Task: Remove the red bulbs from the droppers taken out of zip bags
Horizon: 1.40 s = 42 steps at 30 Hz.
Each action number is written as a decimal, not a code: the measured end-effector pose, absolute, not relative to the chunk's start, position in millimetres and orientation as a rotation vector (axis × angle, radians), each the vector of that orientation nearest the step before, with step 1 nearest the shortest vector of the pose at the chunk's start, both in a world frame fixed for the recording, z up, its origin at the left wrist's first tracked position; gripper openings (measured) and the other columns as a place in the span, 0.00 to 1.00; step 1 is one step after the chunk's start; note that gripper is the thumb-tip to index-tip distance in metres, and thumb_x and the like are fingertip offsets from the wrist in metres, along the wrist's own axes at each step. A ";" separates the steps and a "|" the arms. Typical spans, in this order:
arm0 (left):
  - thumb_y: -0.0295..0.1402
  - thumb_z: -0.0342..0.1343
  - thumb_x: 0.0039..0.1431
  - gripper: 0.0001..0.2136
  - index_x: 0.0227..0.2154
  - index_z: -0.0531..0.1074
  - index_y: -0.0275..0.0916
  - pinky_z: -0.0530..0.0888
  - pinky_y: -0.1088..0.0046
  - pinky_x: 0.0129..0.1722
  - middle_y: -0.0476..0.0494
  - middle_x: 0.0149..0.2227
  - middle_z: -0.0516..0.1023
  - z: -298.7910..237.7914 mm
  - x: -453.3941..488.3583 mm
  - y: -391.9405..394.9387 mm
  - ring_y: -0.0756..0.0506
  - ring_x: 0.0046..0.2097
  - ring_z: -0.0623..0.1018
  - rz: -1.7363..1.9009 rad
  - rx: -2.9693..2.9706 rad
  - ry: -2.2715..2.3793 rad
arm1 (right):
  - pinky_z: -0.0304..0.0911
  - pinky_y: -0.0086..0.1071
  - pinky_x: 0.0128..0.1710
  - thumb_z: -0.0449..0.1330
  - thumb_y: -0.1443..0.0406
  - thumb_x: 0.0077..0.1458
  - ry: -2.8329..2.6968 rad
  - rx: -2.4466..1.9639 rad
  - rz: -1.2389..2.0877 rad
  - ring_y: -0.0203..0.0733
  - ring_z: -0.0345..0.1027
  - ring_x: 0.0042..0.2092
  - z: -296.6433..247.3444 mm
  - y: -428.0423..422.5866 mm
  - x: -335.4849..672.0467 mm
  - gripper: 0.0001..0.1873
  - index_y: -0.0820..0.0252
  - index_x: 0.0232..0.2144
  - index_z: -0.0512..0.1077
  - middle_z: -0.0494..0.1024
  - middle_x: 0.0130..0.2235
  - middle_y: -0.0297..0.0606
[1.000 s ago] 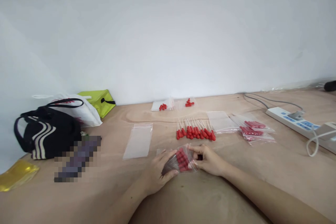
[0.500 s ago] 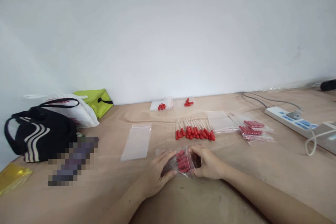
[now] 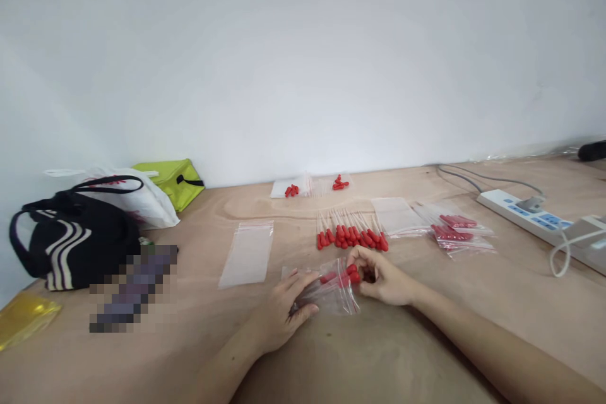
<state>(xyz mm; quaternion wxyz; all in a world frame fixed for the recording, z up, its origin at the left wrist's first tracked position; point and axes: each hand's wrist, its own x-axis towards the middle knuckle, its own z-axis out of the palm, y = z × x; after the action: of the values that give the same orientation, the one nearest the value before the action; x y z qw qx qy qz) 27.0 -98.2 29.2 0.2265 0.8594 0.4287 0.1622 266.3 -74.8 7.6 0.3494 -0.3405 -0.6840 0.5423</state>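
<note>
Head view — left hand is lying palm-down on the tabletop, pressing over the left end of a clear zip bag; its thumb and index are showing apart on the film, can't tell whether they're gripping it. Right hand is curling in at the bag's other end, thumb and index tips closing around red heads at the zip edge — can't tell if they're clamped on them or just touching. Zip bag is lying between the two hands, nearest the wearer, with more red showing through its film

Just beyond the hands, a row of red-headed sticks is lying with heads toward the wearer. Flat zip bag is sitting left of the row, flat clear bags just right of it, then filled bags showing red inside. Small red pieces are lying on plastic near the wall, with a second cluster beside them

Far right, a power strip is carrying plugs. Far left, a black bag is standing in front of a white bag and a green bag
</note>
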 end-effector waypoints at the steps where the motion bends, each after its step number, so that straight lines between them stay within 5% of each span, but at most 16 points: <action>1: 0.37 0.49 0.55 0.20 0.52 0.59 0.46 0.58 0.62 0.56 0.47 0.50 0.69 29.1 26.9 -98.4 0.44 0.54 0.65 0.449 2.367 1.184 | 0.54 0.23 0.26 0.59 0.71 0.40 -1.744 -0.862 1.459 0.28 0.57 0.26 7.4 -74.5 267.6 0.15 0.58 0.32 0.58 0.65 0.26 0.26; 6: 0.37 0.49 0.55 0.20 0.52 0.59 0.46 0.58 0.61 0.57 0.46 0.51 0.68 27.7 26.0 -98.7 0.44 0.55 0.64 0.450 2.355 1.191 | 0.61 0.26 0.28 0.65 0.61 0.39 -1.575 -0.846 1.695 0.29 0.63 0.27 6.5 -73.5 265.4 0.19 0.60 0.31 0.61 0.69 0.26 0.28; 12: 0.37 0.49 0.55 0.20 0.52 0.59 0.46 0.56 0.60 0.57 0.47 0.53 0.66 26.1 24.0 -98.1 0.45 0.56 0.63 0.435 2.343 1.174 | 0.57 0.24 0.20 0.65 0.58 0.38 -1.581 -1.131 1.638 0.28 0.63 0.20 40.7 -55.6 302.0 0.18 0.62 0.27 0.63 0.71 0.23 0.29; 18: 0.38 0.50 0.54 0.14 0.43 0.69 0.42 0.64 0.64 0.53 0.43 0.50 0.68 22.9 25.4 -94.9 0.44 0.52 0.67 0.702 2.235 1.218 | 0.57 0.25 0.19 0.61 0.57 0.44 -1.526 -1.116 0.959 0.30 0.61 0.21 66.7 -56.1 308.6 0.13 0.60 0.27 0.65 0.69 0.21 0.30; 22: 0.40 0.49 0.56 0.13 0.35 0.73 0.37 0.70 0.67 0.45 0.43 0.39 0.76 39.7 41.7 -88.0 0.46 0.42 0.74 0.865 1.691 1.307 | 0.64 0.28 0.29 0.56 0.63 0.51 -1.805 -0.926 0.399 0.36 0.67 0.33 47.7 -76.2 263.7 0.06 0.58 0.32 0.68 0.73 0.33 0.39; 29: 0.31 0.52 0.55 0.06 0.29 0.70 0.33 0.73 0.79 0.31 0.44 0.30 0.77 49.4 71.1 -79.6 0.51 0.30 0.77 0.803 0.718 1.053 | 0.66 0.31 0.37 0.46 0.69 0.57 -2.283 -0.677 -0.095 0.39 0.68 0.40 8.9 -95.5 228.7 0.14 0.56 0.42 0.68 0.71 0.44 0.44; 34: 0.27 0.55 0.51 0.02 0.29 0.69 0.35 0.72 0.79 0.27 0.49 0.26 0.75 47.0 62.9 -57.1 0.53 0.26 0.75 0.750 0.785 1.252 | 0.65 0.34 0.36 0.50 0.66 0.55 -2.298 -0.656 -0.126 0.40 0.67 0.39 10.5 -92.2 237.6 0.17 0.57 0.48 0.63 0.70 0.44 0.45; 42: 0.27 0.61 0.42 0.07 0.23 0.67 0.34 0.71 0.76 0.25 0.53 0.17 0.70 55.7 54.4 21.4 0.52 0.20 0.72 0.641 1.068 1.535 | 0.65 0.30 0.32 0.49 0.69 0.53 -2.076 -0.965 0.265 0.37 0.66 0.35 -0.3 -84.3 272.5 0.13 0.57 0.40 0.68 0.69 0.37 0.41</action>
<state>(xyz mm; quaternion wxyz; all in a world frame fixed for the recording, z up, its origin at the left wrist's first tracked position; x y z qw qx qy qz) 54.4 21.4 55.7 0.5499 0.4513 0.6486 0.2707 272.5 -84.3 -0.3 0.4065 -0.3825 -0.8230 0.1052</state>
